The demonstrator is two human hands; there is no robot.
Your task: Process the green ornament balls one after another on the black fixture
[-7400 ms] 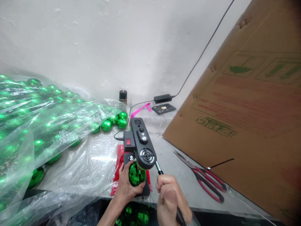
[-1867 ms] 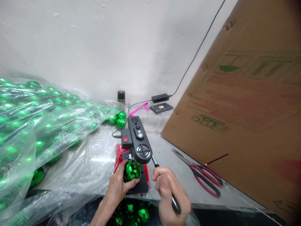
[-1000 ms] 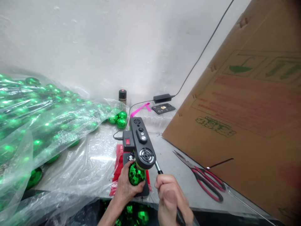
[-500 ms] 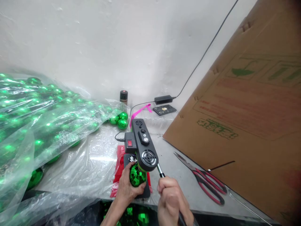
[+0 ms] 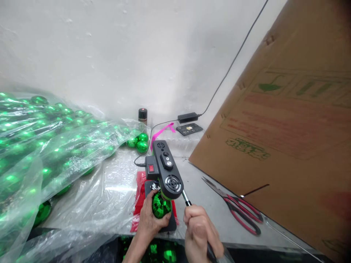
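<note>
My left hand (image 5: 152,215) is closed round a shiny green faceted ball (image 5: 161,205), a disco-style bauble, with the thumb at its lower right. The ball sits directly under the front end of a black bench machine (image 5: 169,170) with round vents, a red rocker switch and a cable. Its black base (image 5: 169,224) rests on a red plastic sheet (image 5: 135,221). Wrapped in my right hand (image 5: 201,230) is a metal rod with a black handle (image 5: 187,198); its tip meets the machine's front end, and whether it is fixed there I cannot tell.
A clear plastic bag (image 5: 68,153) full of green balls covers the left side. Scissors (image 5: 238,208) lie right of my right hand, beside a large cardboard box (image 5: 274,128). Behind stand a black-capped bottle (image 5: 142,115), a power adapter (image 5: 188,117) and a dark flat card (image 5: 189,128).
The view has shifted slightly. Both hands keep their grips, and the ball stays under the machine's front end with no clear movement.
</note>
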